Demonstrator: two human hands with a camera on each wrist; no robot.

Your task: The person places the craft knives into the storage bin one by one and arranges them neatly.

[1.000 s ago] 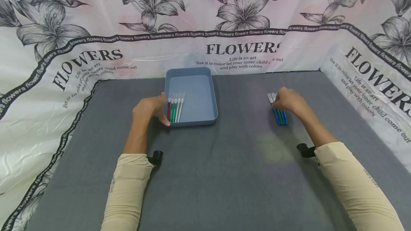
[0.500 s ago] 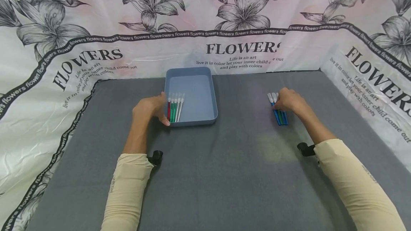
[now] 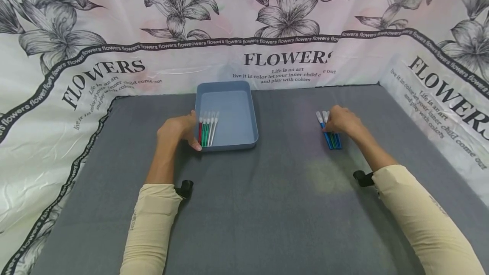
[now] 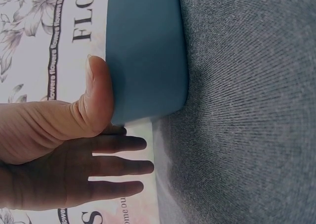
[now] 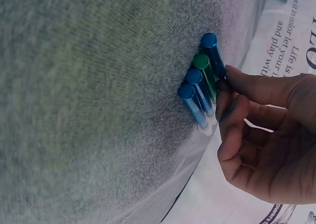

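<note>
In the head view, my left hand is at the near left corner of the blue-grey tray. Its thumb touches the tray's wall, while the left wrist view shows the other fingers straight beside it. Several slim pens with pale caps, red, green and whitish, lie along the tray's left side. To the right, my right hand is over a row of blue and green pens. Thumb and index finger pinch the outermost blue pen, angled slightly from the others. The hand hides part of the row.
A grey cloth covers the table. White flower-printed sheeting rises behind it and along both sides, with the tray's far edge close to it. Black wrist cameras sit at both cuffs.
The blue pen under my right thumb has shifted slightly left, widening the gap to the pen beside it. My left hand and the tray stay in place.
</note>
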